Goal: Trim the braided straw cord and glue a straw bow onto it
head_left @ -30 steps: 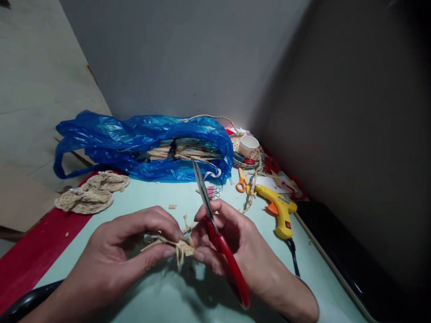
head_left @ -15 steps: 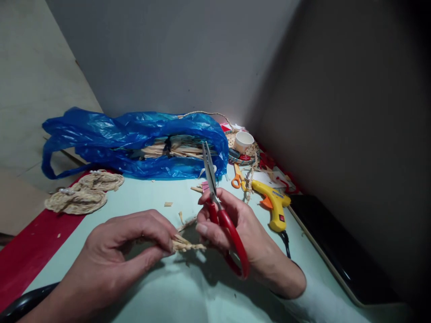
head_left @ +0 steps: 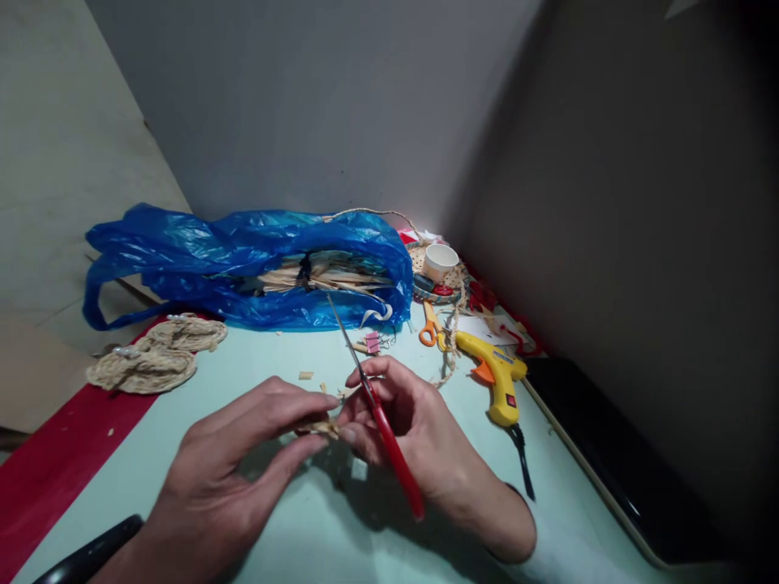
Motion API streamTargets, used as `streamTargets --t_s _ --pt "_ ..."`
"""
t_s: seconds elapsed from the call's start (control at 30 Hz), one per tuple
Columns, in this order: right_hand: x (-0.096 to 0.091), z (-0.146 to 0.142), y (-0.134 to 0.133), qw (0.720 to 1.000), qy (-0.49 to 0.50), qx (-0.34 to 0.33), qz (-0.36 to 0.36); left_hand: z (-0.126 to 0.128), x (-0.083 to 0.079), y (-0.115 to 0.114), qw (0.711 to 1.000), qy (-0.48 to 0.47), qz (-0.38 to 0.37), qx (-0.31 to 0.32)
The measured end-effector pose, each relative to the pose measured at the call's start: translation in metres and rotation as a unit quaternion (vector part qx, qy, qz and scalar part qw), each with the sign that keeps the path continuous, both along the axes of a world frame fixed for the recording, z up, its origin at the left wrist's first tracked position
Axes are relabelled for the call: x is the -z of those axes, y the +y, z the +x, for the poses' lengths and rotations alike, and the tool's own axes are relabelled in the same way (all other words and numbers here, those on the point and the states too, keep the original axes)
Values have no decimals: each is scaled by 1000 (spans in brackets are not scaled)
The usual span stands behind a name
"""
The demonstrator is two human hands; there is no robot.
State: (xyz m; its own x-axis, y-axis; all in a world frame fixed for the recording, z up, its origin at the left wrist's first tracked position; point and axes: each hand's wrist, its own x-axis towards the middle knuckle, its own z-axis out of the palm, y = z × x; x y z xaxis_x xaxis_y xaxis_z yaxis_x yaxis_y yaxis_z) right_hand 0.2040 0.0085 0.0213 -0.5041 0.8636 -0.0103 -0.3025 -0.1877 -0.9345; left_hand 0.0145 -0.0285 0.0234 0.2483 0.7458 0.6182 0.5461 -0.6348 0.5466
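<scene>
My left hand [head_left: 243,454] pinches a short piece of braided straw [head_left: 322,427] between thumb and fingers, low over the pale green tabletop. From the right, my right hand [head_left: 395,422] holds red-handled scissors [head_left: 393,450], their blades pointing up and away toward the blue bag. The fingertips of my right hand meet the straw piece's right end. Much of the straw is hidden by my fingers. Small straw scraps [head_left: 306,375] lie on the table just beyond my hands.
Behind lies a blue plastic bag [head_left: 182,243] with a straw bundle [head_left: 329,272] inside. Woven straw slippers [head_left: 143,369] sit at left. To the right are a yellow glue gun [head_left: 502,373], orange-handled scissors [head_left: 429,328], a white cup [head_left: 441,261] and a black panel [head_left: 614,462].
My hands have come together, and my right fingertips now reach the straw piece. The scissors have turned, their tips swinging left and their handles seen edge-on.
</scene>
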Motion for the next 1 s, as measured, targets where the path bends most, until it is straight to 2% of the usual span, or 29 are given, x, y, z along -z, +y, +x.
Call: streamTargets --t_s 0.17,0.23,0.33,0.57,0.63,0.8,1.0 --pt "7 -4 -3 997 -51 44 24 7 4 -1 998 21 60 -5" --pt "8 -4 -7 990 -101 79 54 9 6 -2 994 39 101 -19" --pt "8 -5 -12 976 -155 124 90 11 7 -2 992 37 118 -38" --pt "2 -7 -13 982 -93 161 39 13 6 -2 993 -1 113 -36" --pt "0 -7 -13 983 -80 160 29 14 6 -2 993 -4 116 -31" --pt "0 -4 -16 992 -72 90 57 16 4 -3 994 7 111 -12" --pt "1 1 -10 986 -111 109 62 14 4 -2 993 -13 113 -27"
